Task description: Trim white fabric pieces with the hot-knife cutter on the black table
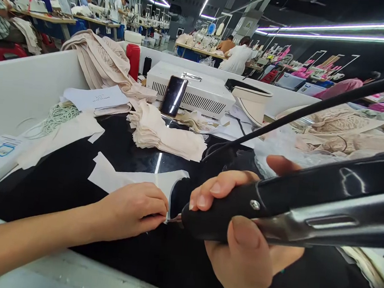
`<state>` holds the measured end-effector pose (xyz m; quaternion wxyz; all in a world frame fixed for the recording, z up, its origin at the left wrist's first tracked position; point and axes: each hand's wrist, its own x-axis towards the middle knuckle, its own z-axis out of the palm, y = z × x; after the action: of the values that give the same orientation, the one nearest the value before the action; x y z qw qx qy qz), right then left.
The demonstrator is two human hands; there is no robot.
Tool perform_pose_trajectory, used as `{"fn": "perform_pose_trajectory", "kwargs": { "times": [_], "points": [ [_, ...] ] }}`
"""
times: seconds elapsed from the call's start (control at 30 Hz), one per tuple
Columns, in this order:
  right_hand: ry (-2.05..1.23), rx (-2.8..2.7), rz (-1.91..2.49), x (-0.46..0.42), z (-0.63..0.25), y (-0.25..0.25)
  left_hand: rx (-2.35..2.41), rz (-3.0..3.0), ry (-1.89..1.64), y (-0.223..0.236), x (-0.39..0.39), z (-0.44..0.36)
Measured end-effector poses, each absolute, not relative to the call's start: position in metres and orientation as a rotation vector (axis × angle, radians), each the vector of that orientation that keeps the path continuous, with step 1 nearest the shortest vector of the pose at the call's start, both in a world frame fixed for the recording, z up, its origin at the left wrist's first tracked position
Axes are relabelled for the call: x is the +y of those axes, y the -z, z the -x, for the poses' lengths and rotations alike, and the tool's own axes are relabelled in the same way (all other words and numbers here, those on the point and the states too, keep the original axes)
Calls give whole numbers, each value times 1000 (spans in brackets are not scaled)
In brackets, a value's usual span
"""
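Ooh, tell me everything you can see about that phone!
The phone is a thin rectangle with rounded corners and a glossy, glass-like black front. Its screen looks dark, with a bright slanting streak that looks like reflected light. It stands upright, tilted back and seemingly leaning on the white slotted box, behind the stack of cream cloth pieces. Neither the left hand nor the right hand touches it. Its back is hidden.

Glossy black tool (323, 193) in the right hand (245, 253), cream fabric piece (134, 177) at the left hand (134, 211), black worktop (81, 196) beneath both, pale green cords (56, 119) beyond the left.
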<state>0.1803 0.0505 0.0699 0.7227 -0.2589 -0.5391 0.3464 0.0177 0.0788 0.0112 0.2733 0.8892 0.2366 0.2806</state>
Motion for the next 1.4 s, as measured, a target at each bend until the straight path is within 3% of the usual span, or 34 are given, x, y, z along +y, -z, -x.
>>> {"fn": "perform_pose_trajectory", "kwargs": {
  "times": [0.43, 1.4],
  "points": [
    [-757, -1207, 588, 51, -180, -70, 778, -2379, -730, -9, 81, -17],
    [-787, -1216, 586, 51, -183, -70, 498, -2893, -574, -11, 80, -6]
  ]
}}
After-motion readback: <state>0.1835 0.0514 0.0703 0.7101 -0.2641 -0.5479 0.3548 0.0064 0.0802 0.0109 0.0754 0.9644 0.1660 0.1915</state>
